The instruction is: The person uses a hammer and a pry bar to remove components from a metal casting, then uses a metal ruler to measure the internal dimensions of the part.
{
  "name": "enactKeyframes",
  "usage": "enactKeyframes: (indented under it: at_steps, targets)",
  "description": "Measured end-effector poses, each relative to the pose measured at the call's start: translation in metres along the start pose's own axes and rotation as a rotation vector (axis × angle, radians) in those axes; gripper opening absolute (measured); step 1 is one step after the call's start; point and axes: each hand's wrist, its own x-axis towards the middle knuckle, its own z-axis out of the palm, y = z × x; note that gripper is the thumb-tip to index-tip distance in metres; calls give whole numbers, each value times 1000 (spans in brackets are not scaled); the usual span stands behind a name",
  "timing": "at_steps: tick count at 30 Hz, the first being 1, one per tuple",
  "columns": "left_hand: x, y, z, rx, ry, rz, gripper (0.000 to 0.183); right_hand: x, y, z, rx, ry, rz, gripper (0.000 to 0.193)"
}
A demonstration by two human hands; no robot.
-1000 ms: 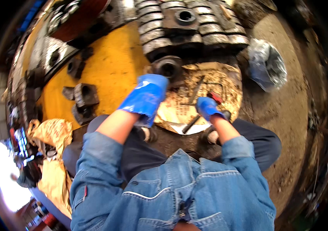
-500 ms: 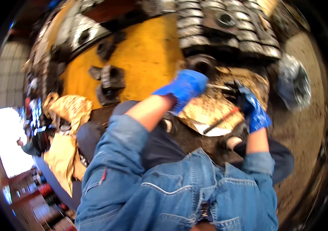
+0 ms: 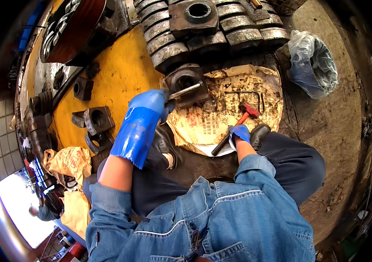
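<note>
The left hand point(image 3: 149, 105), gloved in blue, is grasping a bright rod point(image 3: 186, 90) by its nearer end; the far end is lying over the bored face of a block point(image 3: 193, 96), and whether it is touching cannot be told from where I am standing. The block is sitting at the far left corner of the spread paper point(image 3: 199, 129). The right hand point(image 3: 240, 132) is lying across the handle of a hammer point(image 3: 242, 118); its fingers being largely hidden, I cannot tell whether they are grasping or released. The hammer is slanting from the paper's near edge toward its right edge, its red head just beside a hex key point(image 3: 261, 101).

For sound handling, the left fingers should be holding the rod well back from its far end, leaving the bore in plain view. The right hand, lying about midway along the handle, would be gaining reach by gripping nearer the tail. Dark stains are marking the paper, so slippery surfaces may be calling for a firm hold.
</note>
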Motion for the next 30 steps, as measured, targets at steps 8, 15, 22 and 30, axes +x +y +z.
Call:
enactKeyframes:
  at_steps: [8,15,22,30]
  targets:
    - [-2,-3,-7,-107,156,-64,21,-50,-40,-2,661,84,135,23]
    - [37,-11,7,-125,180,15,29,-12,-55,-4,1407,-441,203,16]
    - [48,-10,8,-199,249,87,30,-152,-169,-120,956,-603,-295,18]
    - [61,-25,15,-252,261,109,34,-231,-206,-179,775,-460,-724,28]
